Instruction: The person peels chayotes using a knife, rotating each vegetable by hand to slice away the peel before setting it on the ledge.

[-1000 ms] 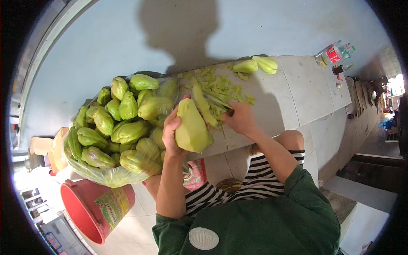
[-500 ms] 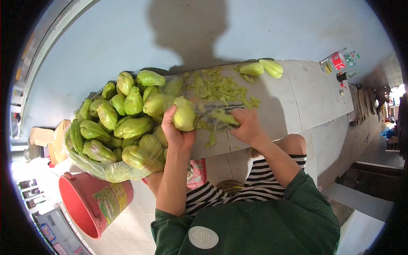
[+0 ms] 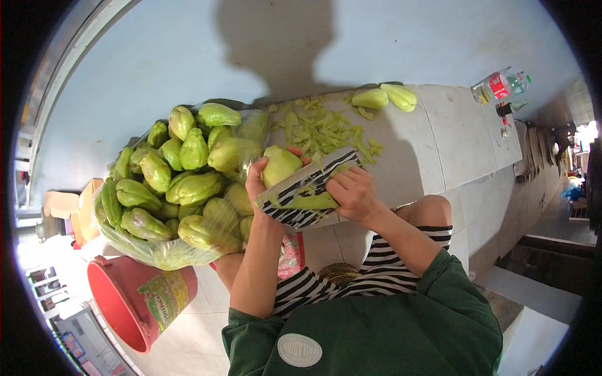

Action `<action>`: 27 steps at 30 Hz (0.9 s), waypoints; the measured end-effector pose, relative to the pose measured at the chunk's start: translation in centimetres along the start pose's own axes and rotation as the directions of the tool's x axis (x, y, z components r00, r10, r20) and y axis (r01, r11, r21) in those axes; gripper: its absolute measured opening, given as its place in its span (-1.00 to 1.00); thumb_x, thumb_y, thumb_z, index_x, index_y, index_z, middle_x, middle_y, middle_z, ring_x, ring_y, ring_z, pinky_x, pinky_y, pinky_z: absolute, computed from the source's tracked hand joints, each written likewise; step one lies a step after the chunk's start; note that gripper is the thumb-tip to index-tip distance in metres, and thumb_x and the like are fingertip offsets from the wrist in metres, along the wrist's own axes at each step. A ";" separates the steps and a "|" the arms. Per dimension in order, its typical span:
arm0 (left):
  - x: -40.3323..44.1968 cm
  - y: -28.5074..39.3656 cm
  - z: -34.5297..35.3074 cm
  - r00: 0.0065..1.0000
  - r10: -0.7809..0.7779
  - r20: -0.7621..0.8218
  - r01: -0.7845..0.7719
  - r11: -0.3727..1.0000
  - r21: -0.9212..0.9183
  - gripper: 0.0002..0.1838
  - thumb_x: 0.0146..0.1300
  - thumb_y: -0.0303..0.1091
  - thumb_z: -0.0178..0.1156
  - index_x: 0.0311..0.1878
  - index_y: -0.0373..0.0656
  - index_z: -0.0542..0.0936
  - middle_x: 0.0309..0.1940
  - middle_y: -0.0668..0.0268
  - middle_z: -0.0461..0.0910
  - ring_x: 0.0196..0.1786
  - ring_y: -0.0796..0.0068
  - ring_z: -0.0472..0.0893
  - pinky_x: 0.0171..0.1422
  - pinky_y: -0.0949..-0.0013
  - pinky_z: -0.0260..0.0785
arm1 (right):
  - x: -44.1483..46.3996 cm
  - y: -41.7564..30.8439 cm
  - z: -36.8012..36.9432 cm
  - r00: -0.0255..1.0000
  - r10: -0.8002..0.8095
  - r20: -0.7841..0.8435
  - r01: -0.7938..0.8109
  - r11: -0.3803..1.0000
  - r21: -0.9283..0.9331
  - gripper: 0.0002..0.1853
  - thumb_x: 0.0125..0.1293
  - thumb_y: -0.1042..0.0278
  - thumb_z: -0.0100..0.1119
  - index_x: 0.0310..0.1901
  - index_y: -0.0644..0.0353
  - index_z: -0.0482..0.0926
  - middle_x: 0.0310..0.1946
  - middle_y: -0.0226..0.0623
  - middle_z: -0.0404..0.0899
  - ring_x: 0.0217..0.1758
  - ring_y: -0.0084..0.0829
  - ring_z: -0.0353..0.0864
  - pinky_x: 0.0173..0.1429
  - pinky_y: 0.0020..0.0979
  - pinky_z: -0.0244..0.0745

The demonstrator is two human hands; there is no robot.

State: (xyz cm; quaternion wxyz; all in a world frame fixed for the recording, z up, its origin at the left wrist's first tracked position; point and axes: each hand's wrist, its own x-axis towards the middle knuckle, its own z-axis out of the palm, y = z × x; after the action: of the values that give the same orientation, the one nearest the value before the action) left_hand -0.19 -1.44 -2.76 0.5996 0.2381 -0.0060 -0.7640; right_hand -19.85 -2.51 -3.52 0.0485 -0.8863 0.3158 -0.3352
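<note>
My left hand (image 3: 256,178) is wrapped round a pale green chayote (image 3: 280,165), largely stripped of its skin. My right hand (image 3: 352,195) grips a cleaver (image 3: 290,212), whose broad shiny blade mirrors the striped shorts. The blade lies slanted against the chayote's near right side, with green bits of peel stuck on it. The cleaver's handle is hidden in my fist. Loose peelings (image 3: 326,130) are strewn over the tiled ledge just beyond the hands. To the left, a clear plastic bag (image 3: 164,254) bulges with many unpeeled chayotes (image 3: 195,149).
Two pale peeled chayotes (image 3: 400,98) rest on the tiled ledge (image 3: 442,135) against the wall. Farther right stands a plastic bottle (image 3: 500,88) with a red label. A red bucket (image 3: 118,294) lies tipped on the floor at lower left, near an open cardboard box (image 3: 88,203).
The cleaver, blurred and apart to the right before, has swung left and down onto the chayote, its flat now facing me. The chayote has tilted and shifted slightly right.
</note>
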 end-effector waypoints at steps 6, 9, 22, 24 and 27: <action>0.2 0.5 -0.2 0.990 0.131 -0.048 -0.125 0.986 0.111 -0.45 0.13 -0.06 0.04 0.02 -0.35 0.48 -0.09 0.03 0.57 0.00 0.08 0.58 0.16 0.05 0.44 | 0.1 0.8 -0.4 0.982 0.177 0.071 -0.182 0.980 0.079 -0.70 -0.18 0.26 0.34 -0.48 0.15 0.41 -0.56 -0.26 0.40 -0.48 -0.15 0.45 -0.39 -0.21 0.30; 0.3 0.7 -0.2 0.989 0.145 0.018 -0.146 0.985 0.095 -0.46 0.12 -0.08 0.05 0.02 -0.35 0.48 -0.08 0.03 0.57 0.01 0.07 0.58 0.15 0.07 0.43 | 0.2 0.6 -0.6 0.983 0.100 0.156 -0.115 0.989 0.090 -0.65 -0.23 0.19 0.37 -0.42 0.12 0.45 -0.53 -0.29 0.50 -0.42 -0.17 0.56 -0.35 -0.19 0.41; -0.3 0.7 0.6 0.992 0.128 -0.016 -0.126 0.985 0.119 -0.45 0.09 -0.19 0.10 0.13 -0.31 0.43 -0.06 0.04 0.57 0.05 0.14 0.55 0.26 0.10 0.36 | 0.9 0.8 -1.0 0.989 0.130 0.071 -0.142 0.967 0.210 -0.68 -0.22 0.29 0.37 -0.51 0.16 0.39 -0.60 -0.22 0.40 -0.53 -0.09 0.45 -0.47 -0.18 0.29; -0.2 0.7 0.5 0.996 0.082 0.022 -0.084 0.990 0.111 -0.45 0.09 -0.19 0.09 0.14 -0.31 0.42 -0.05 0.04 0.57 0.05 0.14 0.55 0.25 0.10 0.37 | 0.9 0.6 -1.1 0.996 0.072 0.054 -0.083 0.969 0.234 -0.68 -0.23 0.28 0.37 -0.52 0.16 0.38 -0.61 -0.23 0.39 -0.55 -0.10 0.44 -0.48 -0.19 0.29; -0.2 0.5 0.6 0.995 0.087 0.039 -0.090 0.992 0.085 -0.44 0.08 -0.20 0.09 0.15 -0.29 0.42 0.00 0.03 0.55 0.06 0.14 0.54 0.22 0.11 0.40 | 0.4 0.9 -0.7 0.997 0.062 0.046 -0.071 0.974 0.215 -0.68 -0.26 0.28 0.36 -0.51 0.15 0.38 -0.61 -0.22 0.37 -0.56 -0.09 0.42 -0.48 -0.18 0.28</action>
State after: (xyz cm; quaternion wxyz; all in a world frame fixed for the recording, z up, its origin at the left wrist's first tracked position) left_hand 0.06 -1.57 -2.04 0.6218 0.2498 -0.0602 -0.7398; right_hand -20.56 -3.35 -2.99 0.1622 -0.8711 0.3059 -0.3484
